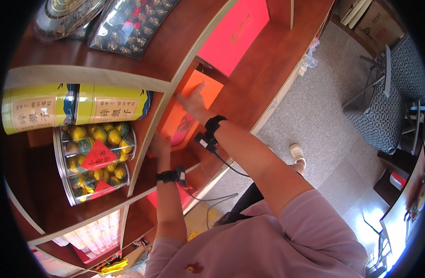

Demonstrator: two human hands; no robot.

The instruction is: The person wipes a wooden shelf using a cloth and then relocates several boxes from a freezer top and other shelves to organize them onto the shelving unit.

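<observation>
An orange box (211, 87) stands in a brown wooden shelf compartment, with a dark red printed patch on its lower part. My right hand (194, 104) lies against the box's front, its fingers apart and a fingertip pointing up across the orange face. Close to the box's lower left side is my left hand (161, 147); its fingers are blurred and partly hidden by the shelf upright, so their grip does not show. Both wrists wear black straps with small devices and cables.
A red box (235, 37) stands in the compartment beyond. Yellow canisters (112, 103) and a clear jar of yellow-wrapped pieces (115, 174) fill the left shelf. A pale shelf edge (279, 97) runs along the right. Patterned chairs (377, 116) stand on the grey floor.
</observation>
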